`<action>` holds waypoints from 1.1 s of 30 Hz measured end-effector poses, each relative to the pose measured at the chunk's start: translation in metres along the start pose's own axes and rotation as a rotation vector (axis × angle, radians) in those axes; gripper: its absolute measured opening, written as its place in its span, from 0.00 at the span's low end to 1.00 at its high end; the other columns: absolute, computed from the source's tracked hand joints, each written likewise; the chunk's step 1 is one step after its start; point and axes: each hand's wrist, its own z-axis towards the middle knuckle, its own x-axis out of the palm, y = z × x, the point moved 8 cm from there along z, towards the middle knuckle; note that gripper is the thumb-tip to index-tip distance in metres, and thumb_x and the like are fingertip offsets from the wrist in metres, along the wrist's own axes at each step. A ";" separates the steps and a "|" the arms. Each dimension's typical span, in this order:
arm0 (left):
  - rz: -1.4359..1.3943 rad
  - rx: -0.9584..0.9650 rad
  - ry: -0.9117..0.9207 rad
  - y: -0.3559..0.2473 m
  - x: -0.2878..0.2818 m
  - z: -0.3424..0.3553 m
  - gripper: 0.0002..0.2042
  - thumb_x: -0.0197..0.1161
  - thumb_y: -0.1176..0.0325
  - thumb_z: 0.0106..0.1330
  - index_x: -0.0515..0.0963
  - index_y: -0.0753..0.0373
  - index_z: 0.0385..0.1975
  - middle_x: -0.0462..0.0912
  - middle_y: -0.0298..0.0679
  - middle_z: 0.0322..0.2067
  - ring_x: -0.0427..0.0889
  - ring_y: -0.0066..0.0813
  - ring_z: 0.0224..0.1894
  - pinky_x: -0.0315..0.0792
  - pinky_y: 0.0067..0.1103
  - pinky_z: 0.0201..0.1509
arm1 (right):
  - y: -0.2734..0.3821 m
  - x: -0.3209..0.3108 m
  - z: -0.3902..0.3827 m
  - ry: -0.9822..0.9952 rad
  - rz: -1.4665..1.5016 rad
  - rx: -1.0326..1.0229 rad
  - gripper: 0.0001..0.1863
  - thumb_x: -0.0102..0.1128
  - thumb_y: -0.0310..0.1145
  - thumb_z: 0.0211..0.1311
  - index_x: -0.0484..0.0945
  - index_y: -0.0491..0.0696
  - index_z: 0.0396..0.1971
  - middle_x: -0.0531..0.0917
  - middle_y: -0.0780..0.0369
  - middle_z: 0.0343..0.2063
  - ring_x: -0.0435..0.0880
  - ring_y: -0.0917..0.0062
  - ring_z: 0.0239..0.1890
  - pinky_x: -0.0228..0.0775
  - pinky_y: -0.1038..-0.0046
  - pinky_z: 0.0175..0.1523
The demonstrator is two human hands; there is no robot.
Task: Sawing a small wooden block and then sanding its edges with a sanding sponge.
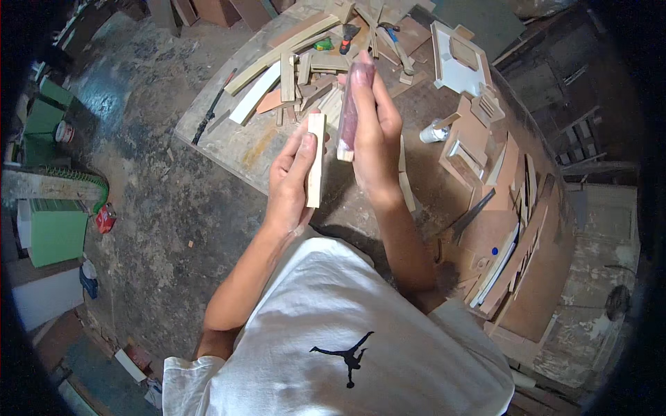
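My left hand point(286, 177) is closed around a short, pale wooden block point(316, 170), held upright with the thumb along its near face. To its right, my right hand point(378, 142) grips a sanding block point(347, 121), a piece of wood wrapped in a purplish-red sheet that looks like sandpaper. Bare wood shows at its lower end. A small gap separates the two blocks. Both are held up in front of me over the near edge of the worktable point(243, 152).
Wood strips point(281, 52) and offcuts lie piled on the table's far part, with a hammer point(399, 48) and a red-black scraper point(347, 38). A white bottle point(434, 132) lies right of my hands. A handsaw point(474, 215) and board scraps are at right. Green boxes point(59, 236) stand left.
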 end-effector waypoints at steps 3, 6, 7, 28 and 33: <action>-0.126 -0.068 0.041 0.004 0.001 0.003 0.22 0.58 0.60 0.78 0.71 0.67 0.65 0.82 0.39 0.53 0.83 0.23 0.52 0.77 0.23 0.56 | -0.019 -0.006 -0.009 -0.036 0.124 0.068 0.32 0.49 0.44 0.79 0.63 0.40 0.73 0.82 0.60 0.52 0.78 0.82 0.51 0.69 0.80 0.58; -0.198 -0.086 0.019 0.007 0.001 0.002 0.22 0.58 0.61 0.78 0.71 0.67 0.65 0.82 0.41 0.55 0.83 0.24 0.53 0.77 0.24 0.58 | -0.011 -0.002 -0.022 0.072 -0.288 0.004 0.32 0.51 0.42 0.78 0.61 0.39 0.74 0.82 0.62 0.51 0.78 0.84 0.49 0.71 0.81 0.53; -0.240 -0.114 0.023 0.005 0.004 -0.001 0.22 0.58 0.63 0.77 0.70 0.68 0.66 0.82 0.41 0.55 0.82 0.25 0.54 0.77 0.25 0.60 | -0.015 0.000 -0.023 0.063 -0.201 -0.050 0.31 0.56 0.37 0.77 0.62 0.38 0.73 0.82 0.60 0.52 0.79 0.83 0.50 0.72 0.80 0.52; 0.079 -0.184 -0.006 -0.025 -0.025 0.004 0.25 0.65 0.73 0.71 0.71 0.68 0.67 0.83 0.42 0.55 0.83 0.28 0.53 0.77 0.26 0.62 | -0.021 0.001 -0.061 0.057 -0.205 -0.159 0.24 0.66 0.31 0.68 0.78 0.45 0.63 0.76 0.58 0.39 0.78 0.74 0.40 0.72 0.73 0.45; 0.078 -0.281 0.083 -0.001 -0.014 -0.007 0.26 0.66 0.73 0.70 0.70 0.68 0.67 0.83 0.43 0.55 0.83 0.27 0.54 0.77 0.25 0.62 | -0.014 -0.010 -0.035 -0.036 -0.297 -0.281 0.23 0.65 0.30 0.69 0.78 0.44 0.62 0.77 0.57 0.41 0.77 0.74 0.40 0.71 0.73 0.45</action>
